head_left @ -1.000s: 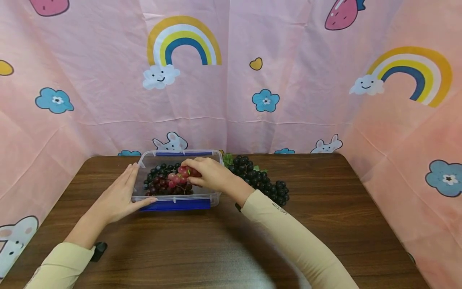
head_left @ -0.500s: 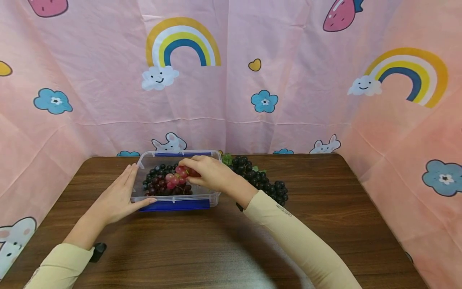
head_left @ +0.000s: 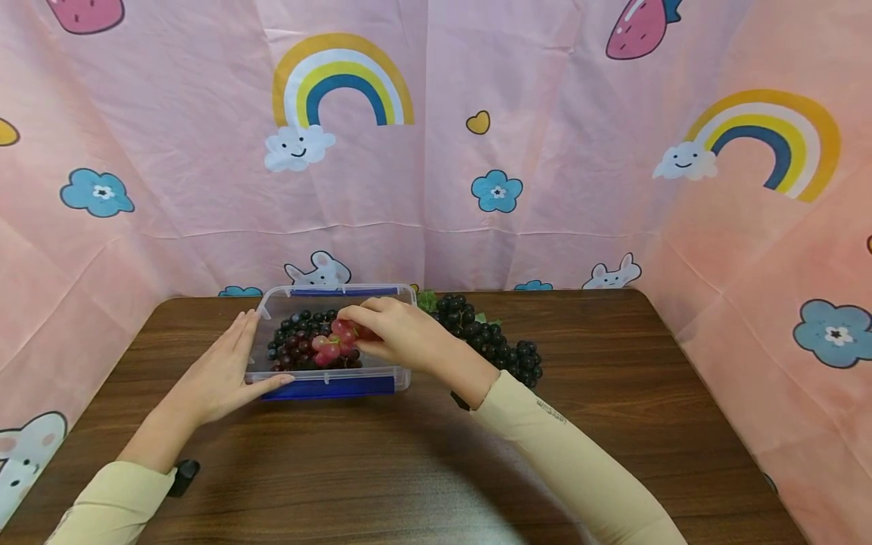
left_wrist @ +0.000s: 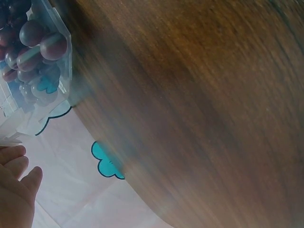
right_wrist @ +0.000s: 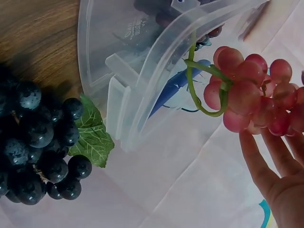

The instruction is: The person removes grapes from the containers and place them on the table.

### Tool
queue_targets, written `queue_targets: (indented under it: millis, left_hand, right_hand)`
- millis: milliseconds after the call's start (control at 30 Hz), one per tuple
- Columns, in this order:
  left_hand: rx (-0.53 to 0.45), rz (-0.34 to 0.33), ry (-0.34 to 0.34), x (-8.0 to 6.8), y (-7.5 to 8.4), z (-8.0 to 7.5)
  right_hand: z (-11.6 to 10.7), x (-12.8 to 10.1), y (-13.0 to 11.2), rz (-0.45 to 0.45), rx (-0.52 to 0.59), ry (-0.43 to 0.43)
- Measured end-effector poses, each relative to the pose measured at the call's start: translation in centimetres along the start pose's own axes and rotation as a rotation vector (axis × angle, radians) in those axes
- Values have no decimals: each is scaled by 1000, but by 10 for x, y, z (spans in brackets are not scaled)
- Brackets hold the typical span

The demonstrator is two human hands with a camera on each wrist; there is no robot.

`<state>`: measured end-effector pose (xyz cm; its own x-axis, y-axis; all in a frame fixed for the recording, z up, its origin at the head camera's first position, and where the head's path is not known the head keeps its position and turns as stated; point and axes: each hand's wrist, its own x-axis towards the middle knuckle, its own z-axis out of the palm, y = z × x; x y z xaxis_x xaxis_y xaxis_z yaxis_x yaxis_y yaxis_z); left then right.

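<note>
A clear plastic container [head_left: 402, 375] with a blue front latch stands on the wooden table [head_left: 409, 469] and holds dark grapes [head_left: 289, 344]. My left hand [head_left: 228, 371] lies flat against its left wall, fingers straight and thumb along the front edge. My right hand [head_left: 391, 337] reaches in from the right and holds a red grape bunch [head_left: 332, 342] over the dark grapes. In the right wrist view the red grape bunch [right_wrist: 249, 95], with its green stem, rests against my fingers [right_wrist: 259, 159] beside the container [right_wrist: 142, 71]. The left wrist view catches the container's corner [left_wrist: 40, 52] and my fingertips [left_wrist: 16, 164].
A bunch of black grapes [head_left: 493, 341] with green leaves lies on the table just right of the container, behind my right wrist; the black grapes [right_wrist: 33, 147] also fill the right wrist view's lower left. Pink patterned cloth walls [head_left: 436, 151] enclose the table on three sides.
My right hand has carried the red grape bunch slightly left and lower into the container. The left hand and the container stay put.
</note>
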<state>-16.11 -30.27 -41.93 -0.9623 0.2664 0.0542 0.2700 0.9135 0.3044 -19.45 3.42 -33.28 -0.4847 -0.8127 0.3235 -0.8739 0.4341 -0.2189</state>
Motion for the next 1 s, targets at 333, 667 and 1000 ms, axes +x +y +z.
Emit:
queue_targets:
  millis: [333, 667, 1000]
  left_hand:
    - [-5, -7, -12, -1, 2, -1]
    - [-4, -7, -16, -2, 2, -1]
    - [4, 0, -16, -1, 1, -1]
  right_hand:
    - [-9, -20, 1, -6, -4, 65]
    - [-22, -45, 4, 10, 47, 141]
    - [-31, -63, 6, -10, 31, 183]
